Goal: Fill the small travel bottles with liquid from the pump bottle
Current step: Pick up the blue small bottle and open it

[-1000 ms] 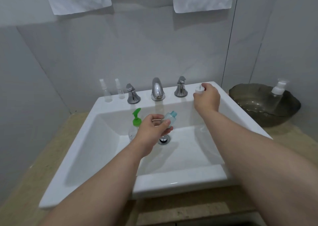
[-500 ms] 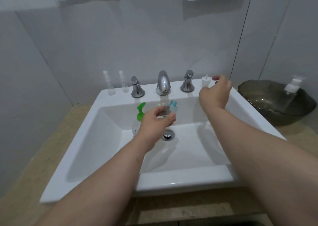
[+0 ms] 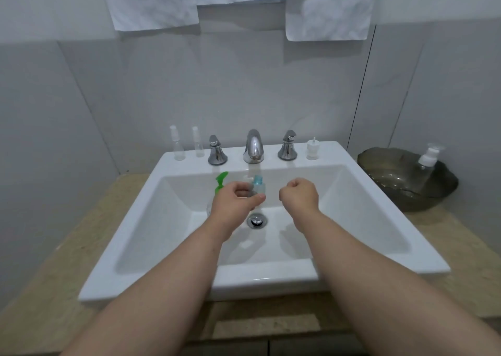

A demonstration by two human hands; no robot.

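Left hand (image 3: 235,204) pinches the uncapped travel bottle (image 3: 258,186) above the sink (image 3: 271,277) basin. Right hand (image 3: 299,195) is curled, apparently empty. The pump bottle (image 3: 221,182) stands just behind the left hand. Risk: the narrow neck; a misaligned pump stroke would likely spill liquid.

Nothing could be read. The green pump bottle (image 3: 221,181), the teal bottle (image 3: 258,186), the spray bottles (image 3: 177,147), the taps (image 3: 217,152) and the papers (image 3: 154,2) on the wall bore no legible lettering, brand or number.

Dim even light, soft shadows, glare on the tap (image 3: 253,145), wide-angle bowed edges
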